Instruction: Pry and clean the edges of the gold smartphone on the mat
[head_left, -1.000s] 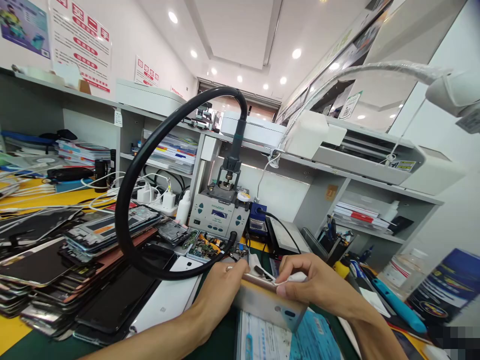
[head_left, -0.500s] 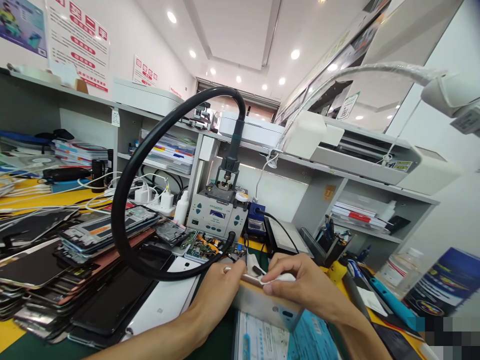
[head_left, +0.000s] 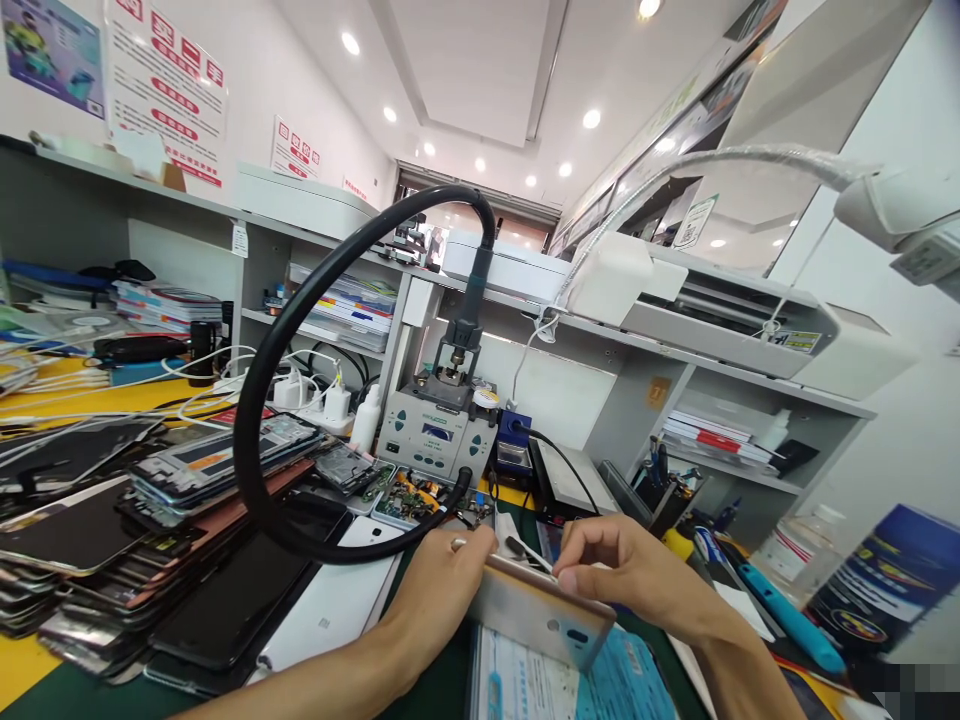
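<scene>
With the left hand (head_left: 442,585) clamped on the tilted silver phone (head_left: 536,612) and the right hand (head_left: 630,575) pinching its top edge, a slip risks dropping it onto the blue sheet (head_left: 600,685).

Phone repair shop: stacked phones (head_left: 187,540), hot-air rework station (head_left: 439,430).

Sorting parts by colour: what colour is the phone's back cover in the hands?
Silver-grey phone, head view.
</scene>
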